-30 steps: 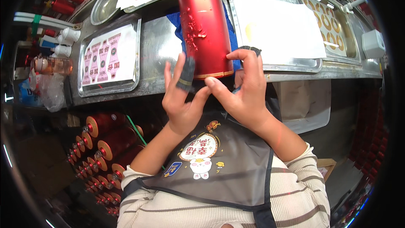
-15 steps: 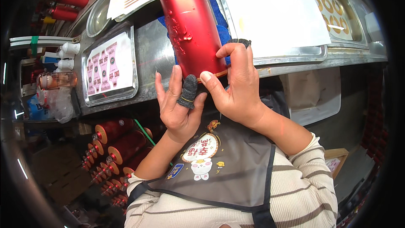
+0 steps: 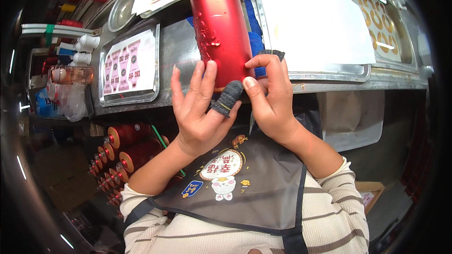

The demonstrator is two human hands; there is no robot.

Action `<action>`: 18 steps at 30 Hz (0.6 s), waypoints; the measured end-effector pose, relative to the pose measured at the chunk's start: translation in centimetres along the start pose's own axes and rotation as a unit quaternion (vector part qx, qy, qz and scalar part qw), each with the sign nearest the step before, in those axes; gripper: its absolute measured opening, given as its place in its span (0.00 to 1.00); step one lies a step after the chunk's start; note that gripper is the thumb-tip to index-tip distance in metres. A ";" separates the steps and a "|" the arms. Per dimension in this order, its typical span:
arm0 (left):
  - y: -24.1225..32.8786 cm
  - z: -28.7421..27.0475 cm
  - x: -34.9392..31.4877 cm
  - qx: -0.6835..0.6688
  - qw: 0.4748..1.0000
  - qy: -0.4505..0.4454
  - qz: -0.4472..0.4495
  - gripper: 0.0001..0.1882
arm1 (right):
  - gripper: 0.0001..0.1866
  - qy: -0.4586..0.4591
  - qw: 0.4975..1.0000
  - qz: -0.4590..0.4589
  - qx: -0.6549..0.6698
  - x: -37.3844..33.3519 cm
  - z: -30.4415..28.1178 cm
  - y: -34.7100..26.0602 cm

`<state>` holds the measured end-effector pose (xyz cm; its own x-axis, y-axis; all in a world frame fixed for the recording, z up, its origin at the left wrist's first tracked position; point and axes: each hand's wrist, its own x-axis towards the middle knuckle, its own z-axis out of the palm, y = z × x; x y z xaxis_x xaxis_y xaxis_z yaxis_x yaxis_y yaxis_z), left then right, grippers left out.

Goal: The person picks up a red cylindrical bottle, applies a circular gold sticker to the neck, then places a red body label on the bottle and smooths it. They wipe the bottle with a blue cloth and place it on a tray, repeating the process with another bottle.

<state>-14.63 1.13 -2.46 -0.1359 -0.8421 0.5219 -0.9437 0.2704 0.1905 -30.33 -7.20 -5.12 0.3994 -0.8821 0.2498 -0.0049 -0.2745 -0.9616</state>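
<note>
A glossy red bottle (image 3: 223, 33) lies on a blue cloth (image 3: 254, 42), its neck pointing away and its base toward me. Raised relief runs down its left side. My left hand (image 3: 200, 106) has its fingers spread. Its dark grey knit finger cot (image 3: 228, 99) touches the base edge, and two bare fingertips reach the bottle's lower left side. On the lower right, my right hand (image 3: 272, 96) is curled, thumb and index finger against the bottle; another dark finger cot (image 3: 273, 54) shows behind. A thin pointed tip (image 3: 252, 123) juts below this hand; its kind is unclear.
Left of the bottle stands a metal tray (image 3: 157, 82) with pink printed labels. White sheets (image 3: 320, 33) cover a tray at right; beyond, another tray (image 3: 408, 51) holds gold ring-shaped pieces. Several red bottles (image 3: 134, 134) are stacked below the bench at left. A white bin (image 3: 360, 134) sits below right.
My left hand's covered finger has moved right along the base edge, toward my right thumb. The whole view has shifted slightly. The bottle keeps its place on the cloth.
</note>
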 end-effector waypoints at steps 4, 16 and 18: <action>-0.1 -0.4 1.7 0.025 0.998 0.001 0.052 0.12 | 0.12 0.002 0.984 0.101 0.147 -0.4 -0.5 -0.2; -0.8 0.1 1.6 -0.042 0.999 -0.002 -0.025 0.45 | 0.19 -0.031 0.960 -0.251 -0.121 -2.4 -2.0 -1.1; -0.5 1.8 3.3 -0.005 1.000 -0.013 0.017 0.43 | 0.20 -0.035 0.962 -0.228 -0.148 -2.9 -0.8 -0.6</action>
<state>-15.16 -2.61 -2.30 -0.1753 -0.8443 0.5064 -0.9354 0.3032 0.1818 -32.28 -4.76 -5.16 0.4829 -0.6184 0.6200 -0.0708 -0.7332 -0.6763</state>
